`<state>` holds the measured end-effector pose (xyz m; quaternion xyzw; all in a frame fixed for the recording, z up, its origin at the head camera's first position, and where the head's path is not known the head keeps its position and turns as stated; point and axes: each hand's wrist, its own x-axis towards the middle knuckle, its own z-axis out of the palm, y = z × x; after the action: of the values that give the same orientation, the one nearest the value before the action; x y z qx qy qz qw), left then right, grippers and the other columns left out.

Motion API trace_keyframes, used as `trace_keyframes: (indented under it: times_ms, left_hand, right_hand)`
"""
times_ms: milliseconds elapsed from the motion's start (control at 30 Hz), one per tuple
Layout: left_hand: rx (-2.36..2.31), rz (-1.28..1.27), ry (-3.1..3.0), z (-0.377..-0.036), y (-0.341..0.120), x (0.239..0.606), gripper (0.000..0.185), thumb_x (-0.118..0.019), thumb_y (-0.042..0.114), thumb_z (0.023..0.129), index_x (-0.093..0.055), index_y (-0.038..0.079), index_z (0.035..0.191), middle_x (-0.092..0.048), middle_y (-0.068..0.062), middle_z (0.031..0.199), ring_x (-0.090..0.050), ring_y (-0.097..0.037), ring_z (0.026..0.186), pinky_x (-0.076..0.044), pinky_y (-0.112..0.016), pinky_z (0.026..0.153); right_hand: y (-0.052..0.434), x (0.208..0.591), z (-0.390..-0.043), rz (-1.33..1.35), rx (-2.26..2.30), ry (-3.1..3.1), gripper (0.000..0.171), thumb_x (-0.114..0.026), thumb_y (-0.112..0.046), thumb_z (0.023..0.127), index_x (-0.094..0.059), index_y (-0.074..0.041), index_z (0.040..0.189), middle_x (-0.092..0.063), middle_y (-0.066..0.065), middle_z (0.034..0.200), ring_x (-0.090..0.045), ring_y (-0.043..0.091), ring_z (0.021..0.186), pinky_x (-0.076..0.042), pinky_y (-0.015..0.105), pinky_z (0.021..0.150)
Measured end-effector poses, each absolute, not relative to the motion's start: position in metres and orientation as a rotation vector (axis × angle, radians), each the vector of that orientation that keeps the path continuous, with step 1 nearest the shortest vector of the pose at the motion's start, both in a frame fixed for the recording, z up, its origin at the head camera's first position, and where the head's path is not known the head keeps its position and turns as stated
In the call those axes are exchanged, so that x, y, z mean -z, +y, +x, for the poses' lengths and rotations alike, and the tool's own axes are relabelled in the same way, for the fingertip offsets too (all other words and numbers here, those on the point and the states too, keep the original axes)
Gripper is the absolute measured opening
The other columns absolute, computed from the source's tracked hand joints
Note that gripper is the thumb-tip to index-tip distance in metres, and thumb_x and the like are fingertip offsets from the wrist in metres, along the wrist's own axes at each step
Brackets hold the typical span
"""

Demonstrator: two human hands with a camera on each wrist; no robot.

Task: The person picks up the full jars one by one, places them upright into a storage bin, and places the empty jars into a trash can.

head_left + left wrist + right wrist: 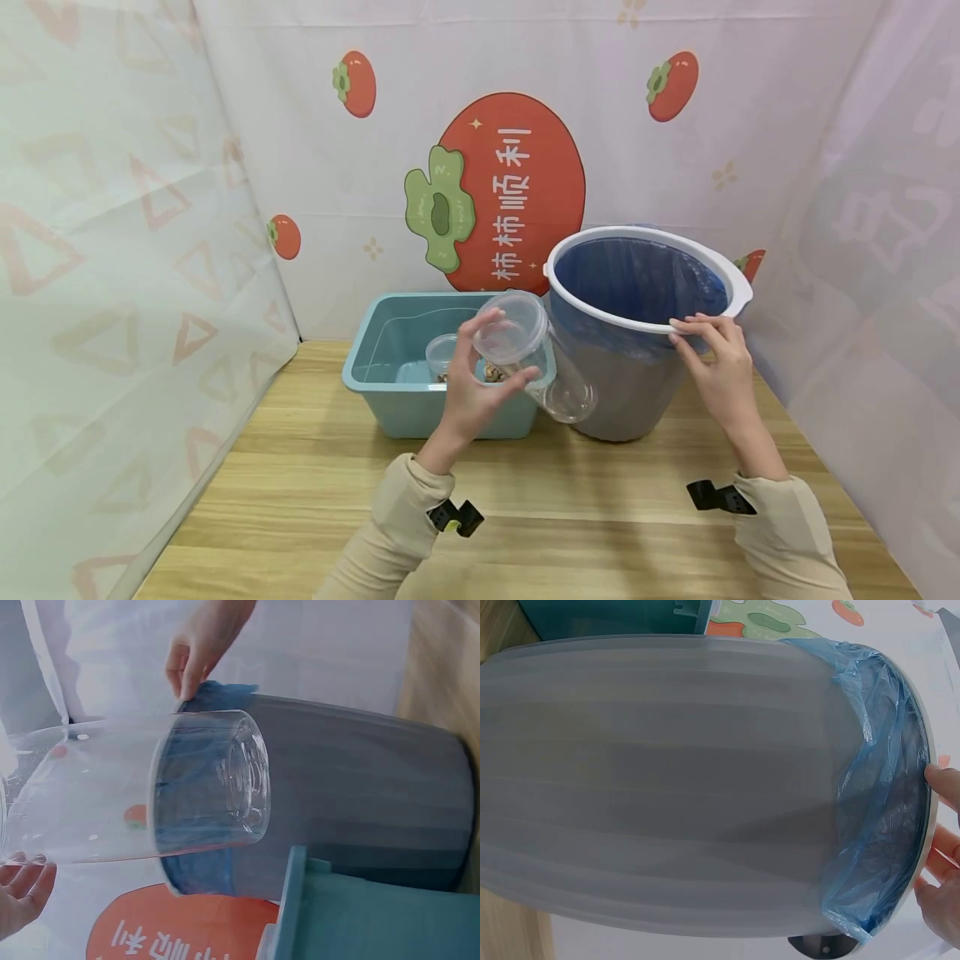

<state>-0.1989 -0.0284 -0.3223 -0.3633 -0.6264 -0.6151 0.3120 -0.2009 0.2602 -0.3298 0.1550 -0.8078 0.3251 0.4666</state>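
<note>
My left hand grips a clear plastic jar near its lidded end, thumb on one side and fingers on the other. The jar is tilted, its base pointing down and right in the head view; it looks see-through and hollow in the left wrist view. Its translucent lid faces up and left. With my right hand I pinch the white rim of a grey trash bin. A blue bag lines the bin and folds over its edge.
Left of the bin stands a teal basin on the wooden table. It holds a small lidded tub and some brown, nut-like pieces. A printed cloth hangs behind, and more cloth closes both sides.
</note>
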Motion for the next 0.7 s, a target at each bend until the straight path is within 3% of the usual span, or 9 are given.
trace_keyframes:
  times_ms: [200, 700]
  left_hand:
    - [1.649, -0.933, -1.613, -0.201, -0.034, 0.307, 0.073, -0.069, 0.04, 0.073, -0.036, -0.003, 0.123, -0.047, -0.019, 0.118, -0.047, -0.03, 0.107, -0.04, -0.045, 0.088]
    - [1.669, -0.901, -1.439, -0.215, -0.038, 0.259, 0.076, -0.071, 0.039, 0.072, -0.036, -0.006, 0.122, -0.046, -0.016, 0.119, -0.049, -0.025, 0.107, -0.04, -0.04, 0.09]
  right_hand:
    - [0.26, 0.33, -0.201, 0.381, -0.808, -1.97, 0.029, -0.068, 0.015, 0.066, -0.066, 0.004, 0.092, -0.055, 0.021, 0.092, -0.047, 0.034, 0.096, -0.029, 0.017, 0.089]
    - [0.26, 0.329, -0.201, 0.378, -0.803, -1.985, 0.028, -0.068, 0.014, 0.067, -0.066, 0.004, 0.092, -0.055, 0.021, 0.093, -0.047, 0.035, 0.097, -0.03, 0.019, 0.089]
